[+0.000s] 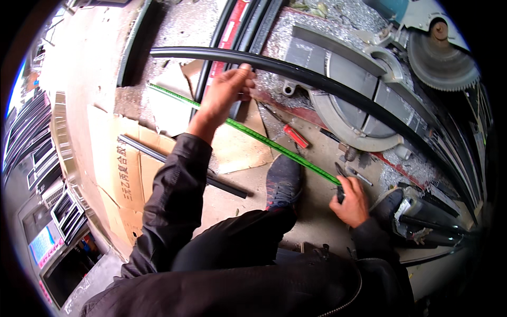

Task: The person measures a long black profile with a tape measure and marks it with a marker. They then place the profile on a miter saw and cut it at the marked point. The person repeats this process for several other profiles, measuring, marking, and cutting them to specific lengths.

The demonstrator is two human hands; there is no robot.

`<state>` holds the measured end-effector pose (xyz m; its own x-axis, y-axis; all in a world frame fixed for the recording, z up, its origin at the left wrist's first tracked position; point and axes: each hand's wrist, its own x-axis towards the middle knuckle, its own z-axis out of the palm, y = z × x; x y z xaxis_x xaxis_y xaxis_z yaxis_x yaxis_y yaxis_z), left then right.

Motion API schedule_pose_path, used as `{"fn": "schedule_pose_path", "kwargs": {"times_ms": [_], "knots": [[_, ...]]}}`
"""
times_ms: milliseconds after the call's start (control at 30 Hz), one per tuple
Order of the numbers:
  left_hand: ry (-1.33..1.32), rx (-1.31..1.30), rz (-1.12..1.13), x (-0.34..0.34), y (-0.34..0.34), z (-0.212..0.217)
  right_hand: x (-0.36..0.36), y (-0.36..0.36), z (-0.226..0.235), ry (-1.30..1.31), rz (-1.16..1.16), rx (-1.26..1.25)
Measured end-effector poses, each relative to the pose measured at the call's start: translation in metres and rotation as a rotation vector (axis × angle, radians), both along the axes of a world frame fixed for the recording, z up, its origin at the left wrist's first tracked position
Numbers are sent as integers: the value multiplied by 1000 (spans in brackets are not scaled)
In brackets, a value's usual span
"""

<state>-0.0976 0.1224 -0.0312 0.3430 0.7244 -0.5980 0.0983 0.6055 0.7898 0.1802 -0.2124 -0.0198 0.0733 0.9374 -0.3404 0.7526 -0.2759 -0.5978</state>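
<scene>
The step in hand looks like measuring: a green tape measure point(253, 134) is stretched taut along a long black strip point(338, 90) that lies across the bed of a chop saw point(359, 100), whose toothed blade point(442, 58) is raised at the upper right. Next, I judge, the tape's far end must sit flush with the strip's end and the tape stay tight while the length is read.

The left hand point(227, 92) reaches forward with the arm extended, fingers curled over the strip and pinching the tape against it, so it is closed on both. The right hand point(349, 201) sits low and near the body, wrapped around the tape's case. 1 dark shoe point(284, 182) rests on the floor between the 2 hands, beside flattened cardboard point(127, 169).
</scene>
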Motion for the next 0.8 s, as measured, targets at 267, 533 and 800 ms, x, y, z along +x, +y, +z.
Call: {"fn": "schedule_pose_path", "kwargs": {"times_ms": [267,533,800], "knots": [[173,481,-530,49,-26,68,61,35,55,11,-47,30],[459,1390,-788,67,-10,63,142,66,77,-103,-37,139],[555,1508,-839,75,7,42,176,87,80,-95,-9,138]]}}
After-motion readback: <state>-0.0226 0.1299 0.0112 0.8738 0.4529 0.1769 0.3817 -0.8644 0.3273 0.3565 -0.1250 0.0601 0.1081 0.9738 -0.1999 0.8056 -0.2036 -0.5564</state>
